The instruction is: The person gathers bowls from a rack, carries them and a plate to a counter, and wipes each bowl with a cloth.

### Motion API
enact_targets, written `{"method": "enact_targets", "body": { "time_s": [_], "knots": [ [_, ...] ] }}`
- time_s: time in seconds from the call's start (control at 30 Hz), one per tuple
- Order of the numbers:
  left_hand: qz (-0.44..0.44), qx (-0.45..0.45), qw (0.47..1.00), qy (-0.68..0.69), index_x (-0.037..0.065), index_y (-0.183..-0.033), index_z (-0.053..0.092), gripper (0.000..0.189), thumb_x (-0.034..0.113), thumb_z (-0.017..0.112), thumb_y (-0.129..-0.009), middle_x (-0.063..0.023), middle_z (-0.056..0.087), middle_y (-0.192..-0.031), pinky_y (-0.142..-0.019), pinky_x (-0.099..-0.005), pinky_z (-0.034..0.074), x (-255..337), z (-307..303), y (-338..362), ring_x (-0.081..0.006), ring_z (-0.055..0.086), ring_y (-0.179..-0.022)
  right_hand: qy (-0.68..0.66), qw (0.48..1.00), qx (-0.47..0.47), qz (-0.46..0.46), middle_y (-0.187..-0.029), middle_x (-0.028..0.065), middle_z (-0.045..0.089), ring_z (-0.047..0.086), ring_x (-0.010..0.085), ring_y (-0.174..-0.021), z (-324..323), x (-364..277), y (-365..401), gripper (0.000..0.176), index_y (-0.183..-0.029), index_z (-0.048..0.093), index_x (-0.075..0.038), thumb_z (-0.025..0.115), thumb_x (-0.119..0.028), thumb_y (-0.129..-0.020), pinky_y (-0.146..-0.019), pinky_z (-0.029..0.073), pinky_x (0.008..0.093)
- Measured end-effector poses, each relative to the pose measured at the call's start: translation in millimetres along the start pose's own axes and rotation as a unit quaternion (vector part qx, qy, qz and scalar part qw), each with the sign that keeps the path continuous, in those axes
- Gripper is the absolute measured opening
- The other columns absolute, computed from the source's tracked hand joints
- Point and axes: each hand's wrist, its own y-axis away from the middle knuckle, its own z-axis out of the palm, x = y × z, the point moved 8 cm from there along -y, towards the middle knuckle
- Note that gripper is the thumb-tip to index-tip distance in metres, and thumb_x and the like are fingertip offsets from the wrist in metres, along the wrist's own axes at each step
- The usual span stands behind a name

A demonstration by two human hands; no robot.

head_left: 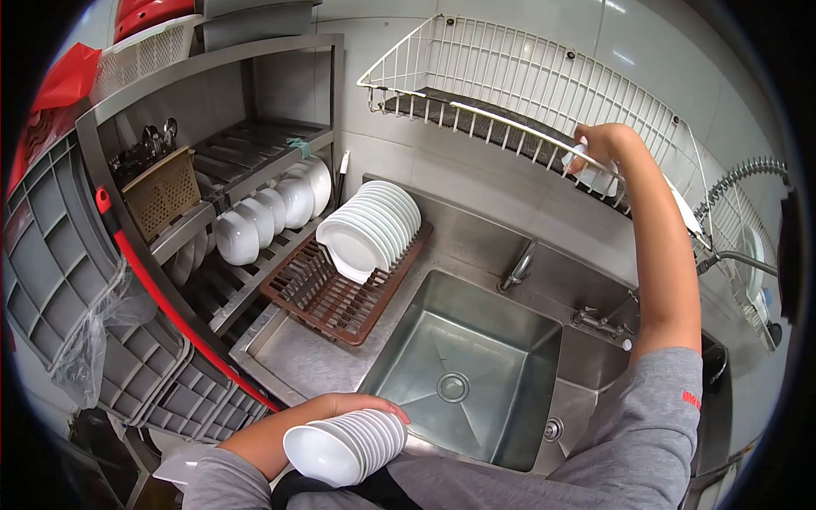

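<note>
A nested stack of small white bowls (344, 446) lies sideways along my left forearm, close to my body. My left hand (378, 404) curls around the far end of the stack, its fingers partly hidden. My right arm reaches up to the white wire wall rack (510, 119). There my right hand (605, 143) is closed on a small white bowl (578, 158) at the rack's front rail. Just below the hand, more white dishware (600, 180) shows behind the wires, partly covered.
A brown dish rack (327, 293) with upright white plates (374, 225) stands left of the steel sink (455, 348). The faucet (518, 265) rises behind the basin. Bowls (272, 208) line the metal shelf at left, and a red-handled pole (178, 314) leans before it.
</note>
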Motion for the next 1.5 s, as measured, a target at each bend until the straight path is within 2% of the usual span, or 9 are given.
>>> {"method": "enact_targets", "body": {
  "time_s": [0.2,0.27,0.47,0.53,0.57,0.77,0.87,1.07,1.5],
  "knots": [
    [-0.045,-0.002,0.998,0.052,0.008,-0.126,0.058,0.043,0.034,0.048,-0.093,-0.0049,0.059,-0.119,-0.098,-0.0278,0.042,-11.9,-3.2,-0.6,-0.0148,0.058,-0.109,-0.209,0.964,-0.117,-0.112,-0.125,0.0087,0.059,0.056,0.0278,-0.111,21.5,-18.4,-10.6,0.073,-0.131,0.053,-0.022,0.085,-0.034,-0.066,-0.088,0.047,0.0456],
    [-0.035,-0.024,0.997,0.058,0.008,-0.127,0.058,0.043,0.033,0.048,-0.093,-0.0048,0.06,-0.118,-0.098,-0.0276,0.042,-15.2,-7.6,-6.4,-0.0146,0.058,-0.109,-0.202,0.944,0.083,-0.246,-0.114,0.0098,0.063,0.059,0.024,-0.102,-0.8,-29.7,-19.8,0.063,-0.126,0.054,-0.017,0.083,-0.027,-0.07,-0.083,0.049,0.0371],
    [-0.045,-0.001,0.997,0.057,0.008,-0.128,0.058,0.043,0.031,0.046,-0.094,-0.0052,0.058,-0.123,-0.101,-0.0267,0.039,-10.3,-4.1,-5.1,-0.0145,0.055,-0.115,-0.122,0.964,0.102,-0.211,-0.129,0.0157,0.055,0.058,0.0346,-0.111,1.0,-37.2,-47.3,0.08,-0.132,0.05,-0.02,0.086,-0.045,-0.065,-0.087,0.052,0.0481],
    [-0.056,0.004,0.996,0.074,0.008,-0.128,0.058,0.043,0.03,0.045,-0.094,-0.0052,0.058,-0.125,-0.102,-0.0265,0.039,-14.7,-5.0,-2.5,-0.0146,0.054,-0.116,-0.18,0.975,-0.056,-0.117,-0.133,0.016,0.051,0.057,0.0386,-0.112,9.6,-39.8,-26.3,0.089,-0.138,0.043,-0.023,0.086,-0.048,-0.064,-0.078,0.058,0.0514],
    [-0.041,-0.002,0.997,0.069,0.008,-0.128,0.058,0.043,0.03,0.045,-0.094,-0.0051,0.058,-0.125,-0.102,-0.0263,0.039,-15.1,-7.0,-3.3,-0.0146,0.054,-0.116,-0.185,0.973,-0.072,-0.117,-0.126,0.013,0.056,0.058,0.0293,-0.105,11.2,-40.3,-34.5,0.088,-0.141,0.04,-0.022,0.086,-0.037,-0.068,-0.065,0.059,0.0473],
    [-0.025,-0.02,0.996,0.08,0.008,-0.128,0.057,0.043,0.03,0.047,-0.093,-0.0041,0.06,-0.12,-0.098,-0.027,0.042,-7.4,0.7,4.5,-0.0134,0.057,-0.109,-0.311,0.941,-0.03,-0.128,-0.127,0.0085,0.051,0.055,0.0311,-0.108,10.0,-12.1,-52.3,0.049,-0.13,0.049,-0.026,0.063,-0.038,-0.085,-0.069,0.057,0.0486],
    [-0.019,-0.005,0.997,0.075,0.008,-0.128,0.057,0.043,0.03,0.049,-0.092,-0.0038,0.06,-0.12,-0.096,-0.0276,0.043,-6.5,-1.1,6.5,-0.0132,0.058,-0.107,-0.417,0.906,-0.054,-0.051,-0.11,0.0062,0.055,0.057,0.0212,-0.082,23.3,31.9,-85.4,0.03,-0.118,0.054,-0.019,0.056,-0.031,-0.09,-0.062,0.052,0.0374],
    [-0.003,0.007,0.999,0.048,0.008,-0.128,0.057,0.042,0.029,0.048,-0.092,-0.0038,0.06,-0.12,-0.098,-0.0274,0.042,-4.9,-8.2,3.0,-0.0139,0.058,-0.109,-0.31,0.932,0.116,-0.147,-0.095,0.0063,0.062,0.059,0.016,-0.082,-6.4,13.3,-82.0,0.019,-0.101,0.061,-0.007,0.058,-0.023,-0.091,-0.065,0.054,0.0329],
    [0.006,0.011,1.0,0.025,0.007,-0.126,0.058,0.042,0.031,0.044,-0.095,-0.0056,0.059,-0.121,-0.099,-0.028,0.042,-3.5,-9.6,1.6,-0.0158,0.057,-0.111,-0.348,0.928,0.055,-0.117,-0.099,0.0044,0.061,0.059,0.0187,-0.094,14.6,42.0,-64.9,0.024,-0.098,0.06,-0.007,0.054,-0.029,-0.095,-0.065,0.058,0.036]
  ]
}}
